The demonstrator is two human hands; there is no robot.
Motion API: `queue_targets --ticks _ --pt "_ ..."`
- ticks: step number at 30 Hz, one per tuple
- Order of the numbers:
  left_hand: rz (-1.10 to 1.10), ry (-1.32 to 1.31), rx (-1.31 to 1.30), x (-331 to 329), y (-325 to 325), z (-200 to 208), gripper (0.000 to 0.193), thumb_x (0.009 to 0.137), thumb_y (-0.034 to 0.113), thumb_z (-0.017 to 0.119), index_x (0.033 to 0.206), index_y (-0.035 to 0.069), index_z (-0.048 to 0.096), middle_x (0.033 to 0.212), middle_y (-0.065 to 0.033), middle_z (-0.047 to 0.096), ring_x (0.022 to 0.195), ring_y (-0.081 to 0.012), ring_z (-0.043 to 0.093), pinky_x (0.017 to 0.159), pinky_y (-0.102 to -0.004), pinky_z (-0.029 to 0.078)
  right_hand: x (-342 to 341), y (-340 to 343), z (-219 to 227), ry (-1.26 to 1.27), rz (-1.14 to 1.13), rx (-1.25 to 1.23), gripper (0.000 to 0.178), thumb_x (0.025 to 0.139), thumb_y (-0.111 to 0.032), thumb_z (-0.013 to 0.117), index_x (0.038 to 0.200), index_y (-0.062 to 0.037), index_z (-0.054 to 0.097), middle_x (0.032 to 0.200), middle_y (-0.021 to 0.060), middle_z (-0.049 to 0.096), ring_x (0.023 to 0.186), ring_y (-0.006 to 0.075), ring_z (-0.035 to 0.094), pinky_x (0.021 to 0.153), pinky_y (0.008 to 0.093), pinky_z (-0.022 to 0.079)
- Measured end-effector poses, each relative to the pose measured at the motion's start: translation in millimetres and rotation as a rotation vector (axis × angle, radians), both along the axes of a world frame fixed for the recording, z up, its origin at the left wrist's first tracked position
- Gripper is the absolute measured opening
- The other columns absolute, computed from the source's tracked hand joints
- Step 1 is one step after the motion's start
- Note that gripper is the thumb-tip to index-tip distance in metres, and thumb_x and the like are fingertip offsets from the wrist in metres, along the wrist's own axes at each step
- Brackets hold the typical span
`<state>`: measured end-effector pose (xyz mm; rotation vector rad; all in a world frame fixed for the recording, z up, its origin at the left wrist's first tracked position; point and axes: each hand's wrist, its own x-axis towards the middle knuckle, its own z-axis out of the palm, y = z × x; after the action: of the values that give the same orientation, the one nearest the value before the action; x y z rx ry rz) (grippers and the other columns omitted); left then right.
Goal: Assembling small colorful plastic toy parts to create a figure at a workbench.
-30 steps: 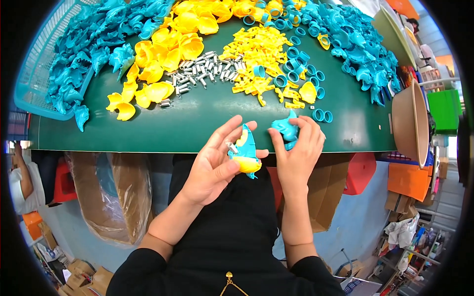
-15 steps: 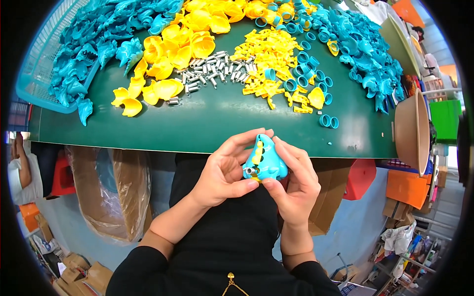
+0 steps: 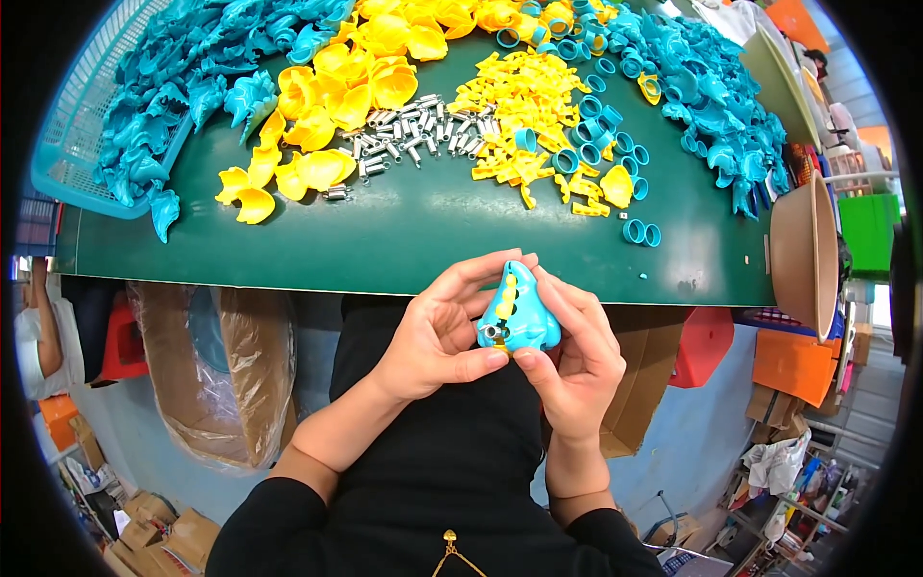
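Observation:
Between my two hands is a turquoise plastic toy body [image 3: 536, 322], narrow at the top and rounded below, with a yellow bumpy strip and dark gaps along its left side. A small silver metal cylinder [image 3: 493, 332] shows at its lower left. My left hand [image 3: 447, 332] closes on the toy's left side, thumb at the lower edge and fingers at the top. My right hand [image 3: 580, 337] grips the right side, thumb beneath and fingers along the upper flank. Both are over my lap, at the table's near edge.
On the green table [image 3: 385, 240] lie silver metal cylinders [image 3: 418, 130], yellow shells [image 3: 332, 91], small yellow pieces [image 3: 524, 106], turquoise rings [image 3: 591, 120] and turquoise shells [image 3: 716, 106]. A turquoise basket [image 3: 67, 144] stands far left. A plastic-lined cardboard box [image 3: 245, 385] sits below the table.
The toy has tilted slightly in my fingers and moved a touch to the right. Both hands keep the same hold.

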<state>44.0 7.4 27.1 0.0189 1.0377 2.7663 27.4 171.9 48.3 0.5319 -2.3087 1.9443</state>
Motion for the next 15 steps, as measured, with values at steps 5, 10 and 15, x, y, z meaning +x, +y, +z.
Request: queue_targets --ticks 5,10,15 --pt "-0.033 0.048 -0.012 -1.4 -1.9 -1.5 0.087 0.077 0.007 0.083 0.149 -0.003 0.036 0.154 -0.0225 0.039 0.14 -0.0303 0.044 0.115 -0.0436 0.04 -0.3 5.9 0.2 -0.013 0.073 -0.017 0.055 0.077 -0.01 0.083 0.126 0.0054 0.065 0.127 0.0185 0.061 0.116 0.0281 0.061 0.097 0.0371 0.051" --pt "-0.076 -0.015 0.033 -5.4 -5.8 -8.2 0.083 0.079 0.018 0.086 0.146 -0.001 0.04 0.154 -0.0232 0.039 0.138 -0.0305 0.046 0.113 -0.0431 0.042 1.2 8.1 4.0 -0.111 0.063 0.024 0.058 0.071 -0.01 0.087 0.124 0.0001 0.068 0.121 0.0142 0.062 0.109 0.0254 0.062 0.092 0.0368 0.051" --pt "0.092 0.21 -0.261 -7.3 1.2 -14.1 0.057 0.094 0.031 0.07 0.141 0.007 0.048 0.14 -0.0144 0.05 0.126 -0.0264 0.056 0.104 -0.0409 0.05 -11.7 -0.3 3.3 -0.096 0.13 0.074 0.075 0.068 -0.012 0.091 0.136 -0.0019 0.06 0.121 0.0137 0.06 0.109 0.0255 0.062 0.09 0.0363 0.053"
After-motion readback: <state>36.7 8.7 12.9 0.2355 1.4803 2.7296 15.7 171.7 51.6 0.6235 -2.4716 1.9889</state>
